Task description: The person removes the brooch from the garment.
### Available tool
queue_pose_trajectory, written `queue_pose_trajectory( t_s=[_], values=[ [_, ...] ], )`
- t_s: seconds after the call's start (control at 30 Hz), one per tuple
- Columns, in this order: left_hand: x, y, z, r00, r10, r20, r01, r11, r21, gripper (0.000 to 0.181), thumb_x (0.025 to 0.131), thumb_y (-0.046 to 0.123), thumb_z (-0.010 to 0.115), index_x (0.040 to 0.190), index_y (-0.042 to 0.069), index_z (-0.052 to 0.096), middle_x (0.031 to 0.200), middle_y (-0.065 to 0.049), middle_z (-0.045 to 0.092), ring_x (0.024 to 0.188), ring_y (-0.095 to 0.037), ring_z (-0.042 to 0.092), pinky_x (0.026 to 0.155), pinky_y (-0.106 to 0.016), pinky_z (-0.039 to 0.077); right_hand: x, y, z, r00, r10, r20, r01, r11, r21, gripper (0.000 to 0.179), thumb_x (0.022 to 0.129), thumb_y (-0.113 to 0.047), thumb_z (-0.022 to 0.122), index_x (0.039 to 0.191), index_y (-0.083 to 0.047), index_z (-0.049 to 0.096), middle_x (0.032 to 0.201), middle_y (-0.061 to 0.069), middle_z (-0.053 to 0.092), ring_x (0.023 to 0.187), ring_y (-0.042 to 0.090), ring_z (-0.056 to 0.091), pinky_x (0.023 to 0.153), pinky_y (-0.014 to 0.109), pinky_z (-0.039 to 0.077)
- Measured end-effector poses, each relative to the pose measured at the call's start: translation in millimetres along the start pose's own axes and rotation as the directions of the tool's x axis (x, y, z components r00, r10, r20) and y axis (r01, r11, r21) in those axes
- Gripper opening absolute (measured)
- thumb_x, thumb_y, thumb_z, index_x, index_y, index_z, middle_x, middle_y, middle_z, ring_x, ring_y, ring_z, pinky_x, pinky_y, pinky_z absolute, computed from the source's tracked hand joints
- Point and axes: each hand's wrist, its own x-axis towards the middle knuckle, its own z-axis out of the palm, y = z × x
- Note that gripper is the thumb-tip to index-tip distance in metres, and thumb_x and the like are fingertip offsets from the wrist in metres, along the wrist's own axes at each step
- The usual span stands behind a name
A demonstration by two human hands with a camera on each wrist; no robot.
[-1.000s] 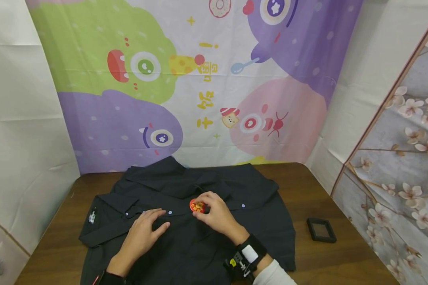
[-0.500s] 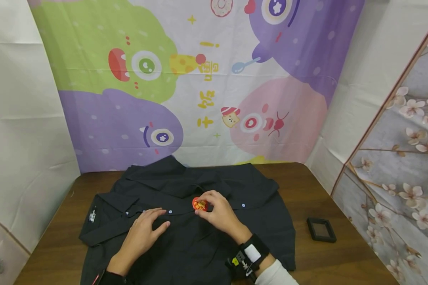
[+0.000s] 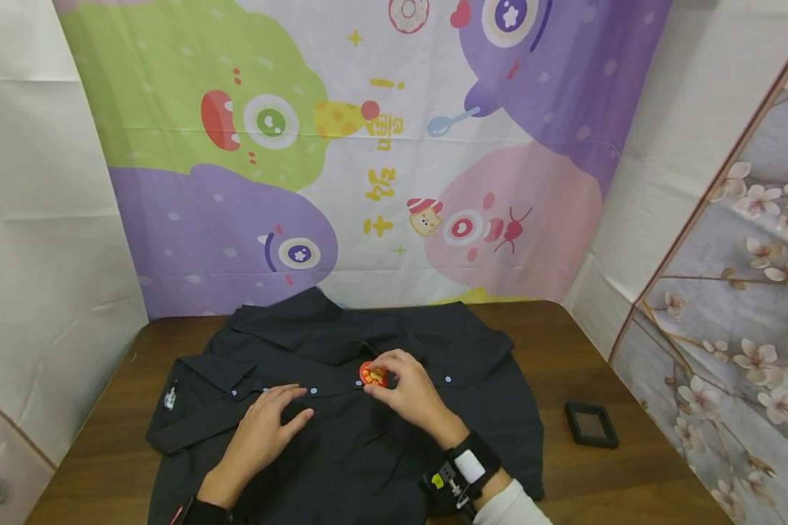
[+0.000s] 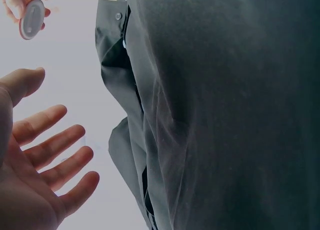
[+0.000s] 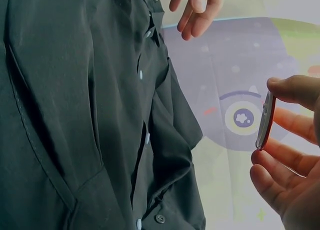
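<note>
In the head view, the red badge (image 3: 371, 375) is too small for us to read, and the right grip (image 3: 408, 389) partly covers it. The bottom edge cuts off the dark shirt (image 3: 341, 452), whose white mark (image 3: 170, 398) we find too blurred to make out.

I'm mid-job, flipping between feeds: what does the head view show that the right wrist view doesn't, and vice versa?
Only the head view: the red-and-gold face of the badge, the wooden tabletop, the black square frame and the flower-patterned panel.

Only the right wrist view: the badge nearly edge-on with its pale back, and a dark button on the black shirt.

Both: the black shirt with its pale buttons, the right grip pinching the badge, the left grip, and the cartoon backdrop.
</note>
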Motion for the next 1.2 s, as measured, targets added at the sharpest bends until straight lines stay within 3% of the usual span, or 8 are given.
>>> queue_pose_trajectory(
  t_s=[0.33, 0.77, 1.03, 1.2],
  values=[
    [0.1, 0.6, -1.5, 1.0, -0.017, 0.026, 0.017, 1.0, -0.008, 0.039, 0.092, 0.029, 0.067, 0.124, 0.007, 0.065, 0.133, -0.017, 0.06, 0.128, -0.041, 0.051, 0.103, -0.062, 0.039, -1.7, 3.2, -3.4, 1.0, 0.016, 0.002, -0.016, 1.0, -0.008, 0.025, 0.078, -0.019, 0.082, 0.101, -0.013, 0.073, 0.107, 0.003, 0.066, 0.092, 0.017, 0.061, 0.072, 0.023, 0.05],
    [-0.3, -2.3, 4.2, 0.999, 0.044, 0.003, -0.044, 0.999, -0.004, 0.043, 0.088, 0.031, 0.071, 0.124, 0.008, 0.065, 0.131, -0.015, 0.061, 0.125, -0.038, 0.054, 0.1, -0.061, 0.043, -4.9, 7.7, -11.3, 1.0, -0.001, -0.028, 0.0, 1.0, -0.012, 0.025, 0.078, -0.016, 0.081, 0.102, -0.012, 0.074, 0.106, 0.004, 0.066, 0.09, 0.017, 0.061, 0.072, 0.03, 0.054],
    [0.6, -0.9, 1.2, 1.0, 0.02, 0.007, -0.02, 1.0, 0.002, 0.043, 0.09, 0.032, 0.069, 0.125, 0.008, 0.065, 0.132, -0.016, 0.061, 0.125, -0.038, 0.053, 0.1, -0.062, 0.042, -4.0, 12.2, -17.2, 1.0, 0.01, -0.017, -0.01, 1.0, 0.026, 0.025, 0.079, -0.017, 0.081, 0.102, -0.011, 0.072, 0.107, 0.005, 0.065, 0.092, 0.02, 0.064, 0.078, 0.044, 0.057],
    [-0.4, -2.1, 1.9, 1.0, 0.022, 0.005, -0.022, 1.0, 0.005, 0.042, 0.09, 0.03, 0.069, 0.124, 0.008, 0.065, 0.132, -0.016, 0.061, 0.125, -0.038, 0.054, 0.099, -0.062, 0.042, -7.0, 14.1, -19.5, 1.0, 0.011, -0.018, -0.011, 1.0, 0.013, 0.025, 0.079, -0.018, 0.081, 0.102, -0.013, 0.072, 0.108, 0.004, 0.066, 0.092, 0.018, 0.063, 0.077, 0.036, 0.057]
  ],
)
